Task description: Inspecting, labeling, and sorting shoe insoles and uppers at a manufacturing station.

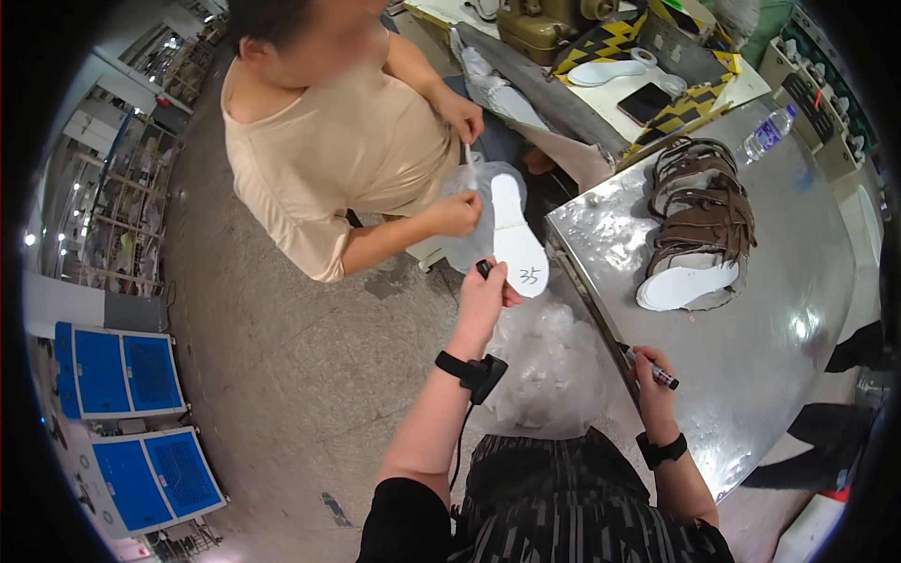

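Observation:
My left hand (485, 298) is closed on a white shoe insole (514, 239), holding it upright by its broad end. A thin band crosses the insole's middle and dark handwriting marks its face. A small black piece, like a marker cap, also sticks out of that hand. At the metal table's edge, my right hand (655, 385) grips a marker pen (660, 372) with a dark barrel. Facing me, a co-worker's two hands (458, 214) handle a clear plastic bag (466, 230) just behind the insole.
On the metal table (601, 225) lie brown strappy shoe uppers (702, 206), white insoles (688, 283) and a water bottle (768, 134). A stuffed clear bag (549, 361) sits below my left hand. Beyond are a phone (645, 103) and a sewing machine (554, 28). Blue-fronted units (122, 369) stand left.

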The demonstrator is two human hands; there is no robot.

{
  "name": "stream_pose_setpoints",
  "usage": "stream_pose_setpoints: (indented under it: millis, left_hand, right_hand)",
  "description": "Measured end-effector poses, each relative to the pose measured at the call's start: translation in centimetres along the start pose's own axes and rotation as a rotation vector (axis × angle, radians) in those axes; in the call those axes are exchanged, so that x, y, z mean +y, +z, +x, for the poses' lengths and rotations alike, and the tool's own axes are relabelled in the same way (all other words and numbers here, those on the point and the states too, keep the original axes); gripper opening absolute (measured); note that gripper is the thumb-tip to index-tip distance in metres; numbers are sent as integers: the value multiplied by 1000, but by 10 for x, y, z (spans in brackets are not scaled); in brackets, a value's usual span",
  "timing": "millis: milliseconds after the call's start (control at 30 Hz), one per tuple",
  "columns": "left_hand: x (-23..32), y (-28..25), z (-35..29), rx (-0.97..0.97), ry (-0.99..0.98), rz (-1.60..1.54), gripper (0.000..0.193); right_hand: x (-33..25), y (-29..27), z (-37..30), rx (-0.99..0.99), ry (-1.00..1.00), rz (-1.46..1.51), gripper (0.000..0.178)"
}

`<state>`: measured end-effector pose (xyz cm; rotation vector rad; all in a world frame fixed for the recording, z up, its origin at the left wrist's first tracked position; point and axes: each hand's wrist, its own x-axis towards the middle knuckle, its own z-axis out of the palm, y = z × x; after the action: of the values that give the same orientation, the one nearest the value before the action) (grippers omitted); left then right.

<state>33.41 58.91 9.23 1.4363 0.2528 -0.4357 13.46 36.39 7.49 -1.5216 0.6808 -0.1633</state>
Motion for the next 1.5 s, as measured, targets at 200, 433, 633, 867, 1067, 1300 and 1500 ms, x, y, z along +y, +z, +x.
stream_pose_setpoints:
  millis: [200,433,633,867,1067,1300,1500]
  left_hand:
    - [-19,-39,-11,-46,-70,-85,18]
    - [-39,-38,-49,-42,-166,-129,18]
    - [-62,-68,-90,16,-225,-142,18]
    - [-89,-109,-139,84,-347,-125,18]
    - [-94,-107,-130,-23,-362,-70,17]
    - [-84,-86,-110,-257,-326,87,19]
    - [-92,-63,-109,-545,-342,215,19]
  right_hand:
    - [-1,27,0,-99,-142,-81,18]
    - [-12,65,4,-242,-123,-12,25]
    - [-11,86,-9,-302,-51,-12,27]
    - [13,77,-21,-415,-38,-59,30]
    - [45,83,-43,-244,-248,-425,11]
    - [69,102,-52,-93,-360,-260,17]
    - [37,89,-52,-233,303,145,28]
